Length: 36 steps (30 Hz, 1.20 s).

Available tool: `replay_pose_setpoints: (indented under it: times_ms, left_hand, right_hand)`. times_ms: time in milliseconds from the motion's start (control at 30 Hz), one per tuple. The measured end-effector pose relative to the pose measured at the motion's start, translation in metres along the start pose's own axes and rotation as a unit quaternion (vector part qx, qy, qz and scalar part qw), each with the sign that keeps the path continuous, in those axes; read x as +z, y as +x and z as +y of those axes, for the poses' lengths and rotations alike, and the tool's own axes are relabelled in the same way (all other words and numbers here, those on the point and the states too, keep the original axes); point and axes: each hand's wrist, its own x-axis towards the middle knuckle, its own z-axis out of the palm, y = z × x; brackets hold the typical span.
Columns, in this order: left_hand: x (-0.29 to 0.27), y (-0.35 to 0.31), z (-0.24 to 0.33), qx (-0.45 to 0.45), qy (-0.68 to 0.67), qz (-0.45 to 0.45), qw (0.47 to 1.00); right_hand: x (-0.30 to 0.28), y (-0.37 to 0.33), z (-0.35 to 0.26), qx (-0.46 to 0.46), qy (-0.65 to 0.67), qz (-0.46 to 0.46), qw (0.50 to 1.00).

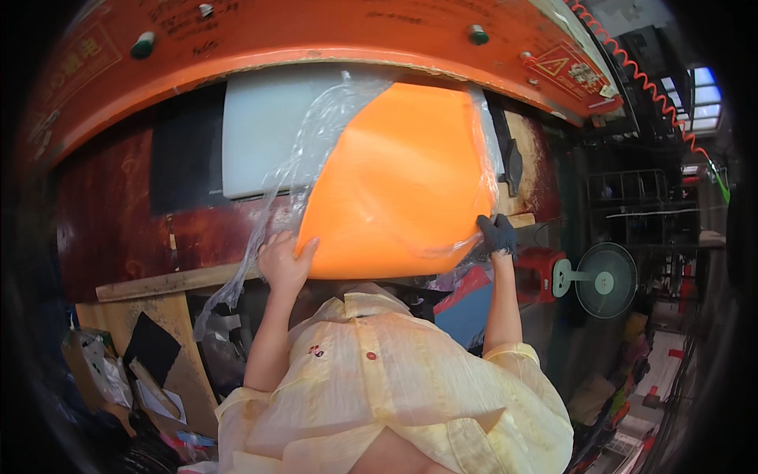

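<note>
A large smooth orange sheet [395,174] bends over the near edge of the work surface, with clear plastic film [304,154] crumpled along its left and right sides. My bare left hand [286,258] closes on the sheet's lower left corner, thumb on top, film bunched beside the fingers. On the right edge, my right hand [497,235] in a dark glove pinches the sheet and the film next to it. Beneath the orange sheet lies a white board [260,130], partly covered. The undersides of both grips are hidden.
An orange machine body [316,31] overhangs the far side. The worn reddish-brown table [103,205] carries a black sheet [185,154] at left and a dark tool [514,167] at right. A wooden strip [174,282] runs along its near edge. A fan [606,280] stands to the right.
</note>
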Motion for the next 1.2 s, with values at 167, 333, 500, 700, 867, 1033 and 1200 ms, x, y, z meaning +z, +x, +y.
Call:
replay_pose_setpoints:
  times_ms: [167, 333, 500, 700, 867, 1033, 1200]
  left_hand:
    - [-0.005, 0.002, 0.000, -0.058, -0.123, 0.014, 0.991]
    - [-0.007, 0.051, 0.012, -0.124, -0.406, 0.034, 0.905]
    - [-0.011, 0.122, 0.022, -0.123, -0.252, 0.023, 0.960]
    - [-0.014, 0.033, 0.013, -0.133, -0.129, 0.094, 0.978]
    - [-0.002, -0.003, -0.005, -0.065, 0.108, 0.030, 0.992]
    - [0.015, 0.006, -0.006, -0.041, 0.135, 0.132, 0.981]
    - [0.020, 0.003, -0.010, -0.051, 0.149, 0.146, 0.977]
  right_hand:
    - [0.010, 0.012, -0.033, 0.008, 0.319, -0.024, 0.947]
    - [0.026, 0.114, -0.115, -0.060, 0.156, -0.003, 0.986]
    - [0.072, 0.201, -0.198, -0.108, 0.013, 0.025, 0.994]
    - [0.110, 0.195, -0.187, -0.187, -0.090, 0.177, 0.962]
    - [0.082, 0.193, -0.174, -0.200, 0.068, 0.057, 0.976]
    - [0.055, 0.091, -0.160, -0.533, -0.035, 0.176, 0.827]
    - [0.049, 0.054, -0.108, -0.470, -0.243, 0.029, 0.848]
